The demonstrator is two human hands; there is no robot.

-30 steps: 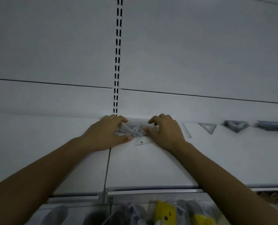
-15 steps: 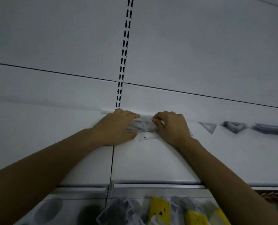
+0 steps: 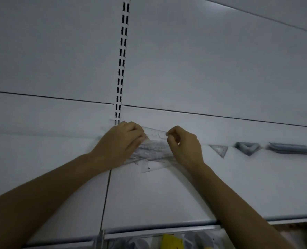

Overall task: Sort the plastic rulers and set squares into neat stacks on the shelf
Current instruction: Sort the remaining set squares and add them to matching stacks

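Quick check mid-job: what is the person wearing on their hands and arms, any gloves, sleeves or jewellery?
Nothing shows. There are no gloves on the left hand or the right hand, and no rings, watch or bracelet are visible. The forearms are uncovered right to the frame edge, so no sleeve is in view.

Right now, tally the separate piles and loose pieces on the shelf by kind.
Jumbled clear pile: 1
Lone set square: 1
Triangular stack: 1
Flat long stack: 1
Total: 4

Single head-worn wide-angle view, facing forward, perhaps slightly down, close to the shelf (image 3: 163, 198)
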